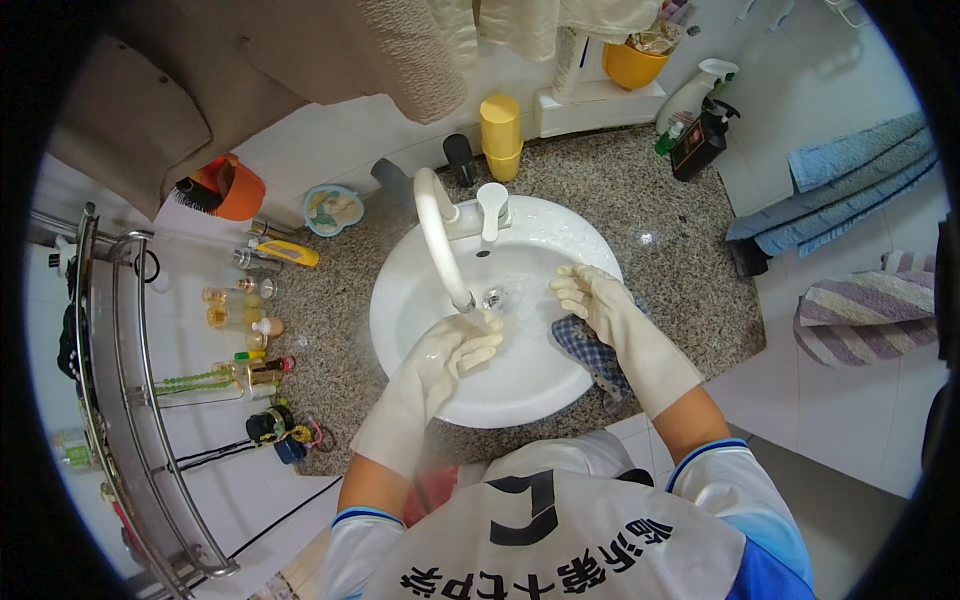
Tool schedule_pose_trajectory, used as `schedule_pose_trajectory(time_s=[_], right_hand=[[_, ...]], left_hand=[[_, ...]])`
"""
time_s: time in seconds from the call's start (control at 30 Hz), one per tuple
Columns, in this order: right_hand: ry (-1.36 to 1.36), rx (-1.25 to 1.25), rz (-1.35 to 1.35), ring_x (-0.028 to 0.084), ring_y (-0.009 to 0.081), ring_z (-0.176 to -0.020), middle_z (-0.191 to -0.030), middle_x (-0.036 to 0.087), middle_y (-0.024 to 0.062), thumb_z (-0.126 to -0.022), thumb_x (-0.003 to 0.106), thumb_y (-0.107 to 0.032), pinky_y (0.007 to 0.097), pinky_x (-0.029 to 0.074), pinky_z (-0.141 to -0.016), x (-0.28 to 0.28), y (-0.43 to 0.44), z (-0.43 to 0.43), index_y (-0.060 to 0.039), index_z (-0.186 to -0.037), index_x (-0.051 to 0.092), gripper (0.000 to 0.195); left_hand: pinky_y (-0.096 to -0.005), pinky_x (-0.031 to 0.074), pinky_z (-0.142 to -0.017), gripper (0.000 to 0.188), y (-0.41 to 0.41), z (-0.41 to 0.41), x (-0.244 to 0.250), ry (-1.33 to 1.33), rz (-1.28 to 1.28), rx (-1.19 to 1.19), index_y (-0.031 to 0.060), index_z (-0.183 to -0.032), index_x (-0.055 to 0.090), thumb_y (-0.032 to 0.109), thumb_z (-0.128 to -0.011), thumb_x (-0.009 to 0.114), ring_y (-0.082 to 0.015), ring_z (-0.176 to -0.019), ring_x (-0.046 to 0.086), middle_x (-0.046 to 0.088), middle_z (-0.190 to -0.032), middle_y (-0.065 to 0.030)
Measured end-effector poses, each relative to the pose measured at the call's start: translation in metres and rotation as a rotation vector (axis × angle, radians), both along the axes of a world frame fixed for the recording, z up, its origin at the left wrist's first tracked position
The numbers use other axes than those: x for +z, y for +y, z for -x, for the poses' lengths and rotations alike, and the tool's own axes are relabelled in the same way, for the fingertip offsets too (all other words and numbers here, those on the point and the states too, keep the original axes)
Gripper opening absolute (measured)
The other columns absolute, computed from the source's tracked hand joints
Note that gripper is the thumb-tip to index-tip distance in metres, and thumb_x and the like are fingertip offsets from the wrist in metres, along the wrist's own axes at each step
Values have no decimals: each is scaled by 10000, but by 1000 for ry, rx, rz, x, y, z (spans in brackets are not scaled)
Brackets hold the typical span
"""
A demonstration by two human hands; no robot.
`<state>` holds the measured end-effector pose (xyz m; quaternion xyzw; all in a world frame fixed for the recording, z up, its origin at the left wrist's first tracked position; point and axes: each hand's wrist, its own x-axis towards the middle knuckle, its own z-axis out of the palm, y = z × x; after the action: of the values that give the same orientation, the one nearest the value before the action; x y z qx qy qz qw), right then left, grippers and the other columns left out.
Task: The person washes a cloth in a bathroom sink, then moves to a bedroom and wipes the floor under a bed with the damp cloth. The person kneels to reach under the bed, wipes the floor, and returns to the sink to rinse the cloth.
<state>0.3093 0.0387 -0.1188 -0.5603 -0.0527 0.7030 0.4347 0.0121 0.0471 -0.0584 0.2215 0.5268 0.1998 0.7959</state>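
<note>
White rubber gloves cover both hands over the oval white washbasin [480, 401]. My left hand [457, 349] is under the outlet of the curved white faucet [439, 240], palm turned up and fingers slightly bent, holding nothing; water seems to run onto it. The chrome drain [493, 298] lies just beyond its fingertips. My right hand [592, 296] is above the basin's right side, fingers curled loosely with nothing seen in them. A blue checked cloth [585, 345] hangs over the basin's right rim, beside and partly under the right glove. The faucet's white lever [492, 210] stands behind the basin.
On the speckled granite counter [645, 202] stand a yellow cup [501, 139], a black bottle [460, 160], a dark pump bottle [701, 142] and a blue soap dish [333, 210]. Several small bottles line the left side near a metal rack [150, 337]. Blue towels [847, 195] hang at right.
</note>
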Motion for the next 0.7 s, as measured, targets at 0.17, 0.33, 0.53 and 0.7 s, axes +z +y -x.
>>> schedule_pose_trajectory(time_s=[0.17,0.33,0.53,0.7], right_hand=[[5,20,11,702,147,-860,-1068,747,117,-1149,415,-264,281,608,-748,-11,-7,2,-18,-1268,635,350],[214,20,-82,696,263,-1140,-1239,717,188,-1149,357,-457,391,581,-986,8,-17,17,-6,-1398,569,557],[551,45,-167,599,281,-1341,-1455,611,200,-1153,325,-473,407,483,-1134,0,-24,51,12,-1526,465,628],[-244,346,-349,595,215,-1267,-1393,625,140,-1142,414,-262,350,466,-1100,-5,-24,108,-23,-1438,563,408]], left_hand=[[-276,583,-886,405,6,-15,-29,-186,-9,150,11,-1372,621,271,-1063,589,-215,-1123,714,706,-1311,-133],[-317,537,-862,363,25,-63,-32,341,-91,-62,71,-1319,656,320,-1082,540,-168,-965,659,706,-1071,-59],[-318,554,-784,331,23,-30,-101,159,-298,-78,64,-1253,667,325,-1080,563,-160,-905,658,687,-1040,-62],[-364,586,-899,372,5,-40,-28,133,-49,185,25,-1353,615,272,-1100,501,-184,-1013,701,702,-1195,-97]])
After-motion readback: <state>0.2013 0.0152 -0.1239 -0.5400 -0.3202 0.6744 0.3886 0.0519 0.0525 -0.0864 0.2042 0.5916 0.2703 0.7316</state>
